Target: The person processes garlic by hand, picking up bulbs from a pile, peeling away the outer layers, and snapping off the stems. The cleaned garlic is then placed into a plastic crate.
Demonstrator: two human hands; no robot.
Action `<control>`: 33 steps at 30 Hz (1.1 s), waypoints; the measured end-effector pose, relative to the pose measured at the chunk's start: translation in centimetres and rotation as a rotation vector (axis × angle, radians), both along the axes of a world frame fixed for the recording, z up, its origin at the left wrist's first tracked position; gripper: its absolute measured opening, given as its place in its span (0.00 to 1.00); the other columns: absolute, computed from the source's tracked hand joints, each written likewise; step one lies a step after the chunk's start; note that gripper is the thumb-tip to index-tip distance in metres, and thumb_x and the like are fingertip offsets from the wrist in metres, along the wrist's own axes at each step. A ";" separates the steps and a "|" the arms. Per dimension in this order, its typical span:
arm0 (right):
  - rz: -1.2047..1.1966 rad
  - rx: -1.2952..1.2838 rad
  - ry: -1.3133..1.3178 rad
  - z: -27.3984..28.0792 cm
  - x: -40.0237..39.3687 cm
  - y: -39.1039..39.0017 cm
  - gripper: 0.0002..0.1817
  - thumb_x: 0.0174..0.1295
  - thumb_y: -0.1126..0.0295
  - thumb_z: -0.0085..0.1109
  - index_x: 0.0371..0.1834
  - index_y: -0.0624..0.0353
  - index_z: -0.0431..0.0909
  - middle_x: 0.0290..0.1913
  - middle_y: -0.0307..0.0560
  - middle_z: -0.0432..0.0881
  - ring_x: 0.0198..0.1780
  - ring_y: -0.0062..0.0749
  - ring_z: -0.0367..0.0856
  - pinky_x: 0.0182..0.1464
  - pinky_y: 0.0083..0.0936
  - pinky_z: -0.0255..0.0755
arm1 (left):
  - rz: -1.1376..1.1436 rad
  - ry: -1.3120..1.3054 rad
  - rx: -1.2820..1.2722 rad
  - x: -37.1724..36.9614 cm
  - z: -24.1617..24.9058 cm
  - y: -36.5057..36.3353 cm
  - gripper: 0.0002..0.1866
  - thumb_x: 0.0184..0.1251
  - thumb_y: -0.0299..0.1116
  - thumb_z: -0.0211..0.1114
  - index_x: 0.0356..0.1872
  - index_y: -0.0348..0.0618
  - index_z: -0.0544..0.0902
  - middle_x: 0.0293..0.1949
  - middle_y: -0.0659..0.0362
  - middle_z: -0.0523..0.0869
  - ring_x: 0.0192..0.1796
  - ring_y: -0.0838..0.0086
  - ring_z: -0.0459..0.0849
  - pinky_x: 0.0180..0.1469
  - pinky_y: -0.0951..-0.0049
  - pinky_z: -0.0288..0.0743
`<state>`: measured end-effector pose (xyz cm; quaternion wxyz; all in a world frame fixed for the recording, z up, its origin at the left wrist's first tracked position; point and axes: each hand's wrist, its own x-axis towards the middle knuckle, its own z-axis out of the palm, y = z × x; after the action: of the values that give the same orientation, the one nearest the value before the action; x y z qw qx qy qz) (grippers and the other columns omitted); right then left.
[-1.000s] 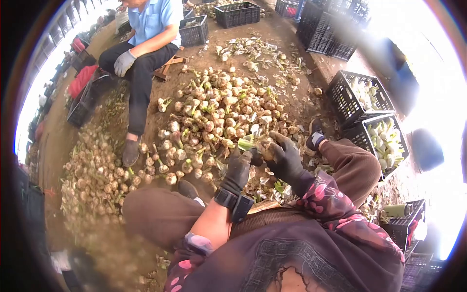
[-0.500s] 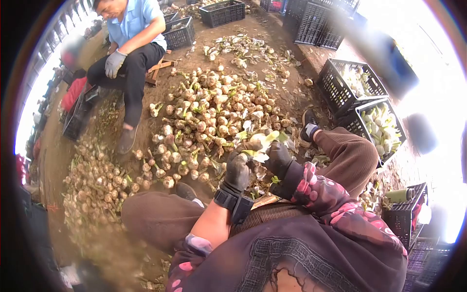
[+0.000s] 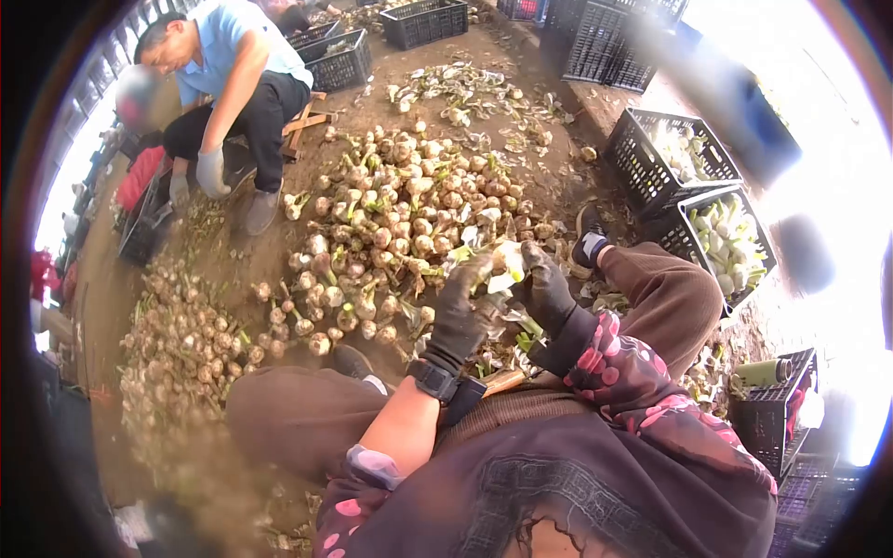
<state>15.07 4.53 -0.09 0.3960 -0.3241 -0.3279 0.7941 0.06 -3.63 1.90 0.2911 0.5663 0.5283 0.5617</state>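
While you peel, keep the bulb (image 3: 502, 270) where it sits now: raised above your knees, between both gloved hands, in front of the big heap of unpeeled bulbs (image 3: 409, 214). Your left hand (image 3: 460, 312) is closed around its lower side, fingers curled up over it; your right hand (image 3: 544, 288) is closed on the pale outer leaf at the top. Hands are together, both clamped on the same bulb. My read: you're stripping the outer skin, so hold firm with the left and pull with the right away from the root end, in one clean strip. Whether a knife is in the right glove, I cannot tell — too blurred. Loose peelings (image 3: 521, 344) lie below your hands, between your legs; let scraps drop there, not onto the heap. Cleaned white pieces fill the black crate (image 3: 693, 251) to your right, with a second crate (image 3: 633, 167) just behind it. Another person (image 3: 233, 84) crouches at the far left, gloved hand down near a dark crate, well apart from you. More peel litter (image 3: 474, 93) lies beyond the heap.
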 end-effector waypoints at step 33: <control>0.142 -0.120 0.323 2.3 0.5 -0.3 0.24 0.69 0.52 0.45 0.59 0.60 0.68 0.54 0.51 0.76 0.53 0.45 0.77 0.50 0.43 0.76 | -0.132 0.823 -0.648 -1.5 -5.7 -1.0 0.22 0.56 0.39 0.61 0.52 0.43 0.78 0.43 0.43 0.84 0.49 0.55 0.83 0.51 0.59 0.76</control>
<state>15.59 4.27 2.16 0.3664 -0.1913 -0.2341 0.8800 -1.48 -4.65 -3.77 0.2547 0.6530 0.7086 0.0813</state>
